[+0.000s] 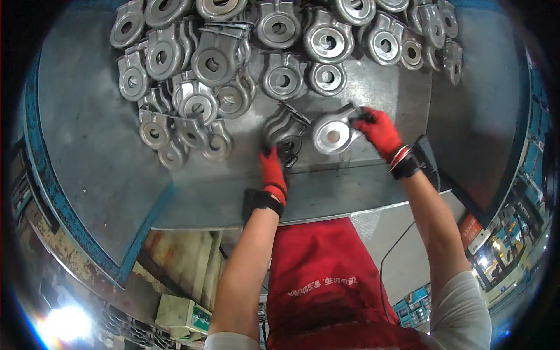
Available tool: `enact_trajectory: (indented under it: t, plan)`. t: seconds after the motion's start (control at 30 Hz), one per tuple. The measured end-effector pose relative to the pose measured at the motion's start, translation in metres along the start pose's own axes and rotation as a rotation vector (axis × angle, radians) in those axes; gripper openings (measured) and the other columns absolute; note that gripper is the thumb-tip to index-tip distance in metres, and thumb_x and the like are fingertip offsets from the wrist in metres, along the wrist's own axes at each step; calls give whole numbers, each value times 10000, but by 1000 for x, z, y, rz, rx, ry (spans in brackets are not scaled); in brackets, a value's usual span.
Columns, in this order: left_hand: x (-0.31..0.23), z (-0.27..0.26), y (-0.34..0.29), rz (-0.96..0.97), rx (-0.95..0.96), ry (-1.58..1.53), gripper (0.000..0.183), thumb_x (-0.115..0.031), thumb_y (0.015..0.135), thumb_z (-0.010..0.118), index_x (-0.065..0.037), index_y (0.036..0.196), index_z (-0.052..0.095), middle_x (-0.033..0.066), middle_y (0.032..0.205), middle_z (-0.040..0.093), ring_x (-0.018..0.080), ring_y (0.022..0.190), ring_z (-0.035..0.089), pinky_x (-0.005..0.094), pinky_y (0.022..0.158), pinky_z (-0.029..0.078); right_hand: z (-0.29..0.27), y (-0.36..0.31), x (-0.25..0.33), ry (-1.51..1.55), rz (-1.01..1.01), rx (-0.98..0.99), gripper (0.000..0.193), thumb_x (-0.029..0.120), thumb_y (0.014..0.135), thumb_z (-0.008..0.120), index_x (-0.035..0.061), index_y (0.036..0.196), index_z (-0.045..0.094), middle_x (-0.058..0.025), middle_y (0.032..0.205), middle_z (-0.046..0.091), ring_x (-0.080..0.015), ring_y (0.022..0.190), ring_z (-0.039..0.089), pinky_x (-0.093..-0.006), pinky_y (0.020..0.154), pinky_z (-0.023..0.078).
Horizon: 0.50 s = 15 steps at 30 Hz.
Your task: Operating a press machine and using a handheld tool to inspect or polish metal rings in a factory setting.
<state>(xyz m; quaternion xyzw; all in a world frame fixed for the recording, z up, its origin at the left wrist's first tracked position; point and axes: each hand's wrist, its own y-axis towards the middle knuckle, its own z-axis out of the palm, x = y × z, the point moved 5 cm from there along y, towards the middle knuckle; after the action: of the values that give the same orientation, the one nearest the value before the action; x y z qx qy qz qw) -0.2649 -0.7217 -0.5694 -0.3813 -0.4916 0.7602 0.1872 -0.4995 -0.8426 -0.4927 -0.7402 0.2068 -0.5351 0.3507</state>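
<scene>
Head view: at the lower left of the frame a bright light (pixel 69 324) glares, and above it a grey metal panel (pixel 87 146) with a worn blue edge fills the left side. A pale green box (pixel 174 312) sits farther right, near the lower edge. Across the upper left, a heap of grey ring-shaped metal parts (pixel 201 44) with round center holes lies overlapping on the metal worktop (pixel 248 149). Near the middle, the left hand (pixel 272 172), in a red glove with a black wristband, reaches to the lower end of a few dark metal parts (pixel 284 123); its fingertips blur against them, so I cannot tell whether that grip is spread or pinching. Below center hangs a red apron (pixel 321 256). Just right of center, one shiny ring part (pixel 344 129) is tilted, its round face toward the camera; the right hand (pixel 379 135), gloved in red, has its grip pinching this part's upper right end. At the upper right, more ring parts (pixel 433 26) cluster beside a dark side wall (pixel 475 116).
</scene>
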Motion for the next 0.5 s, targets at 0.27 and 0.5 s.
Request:
enact_trajectory:
  t: [0.27, 0.5]
  plan:
    - [-6, 10, -12, -420, 40, -84, 625, -522, 800, 487, -87, 1243, 415, 83, 1172, 495, 219, 1092, 457, 332, 935, 346, 93, 17, -2, -309, -257, 72, 332, 128, 738, 640, 16, 1038, 557, -82, 756, 593, -131, 584, 519, -276, 559, 439]
    - [-14, 3, -6, 2, -185, 633, 971, -440, 672, 687, -49, 1360, 125, 186, 1342, 298, 300, 1228, 311, 336, 991, 258, 51, 28, 34, -711, -693, -325, 318, 101, 716, 537, 104, 1034, 534, -107, 1044, 541, -316, 905, 509, -406, 778, 424]
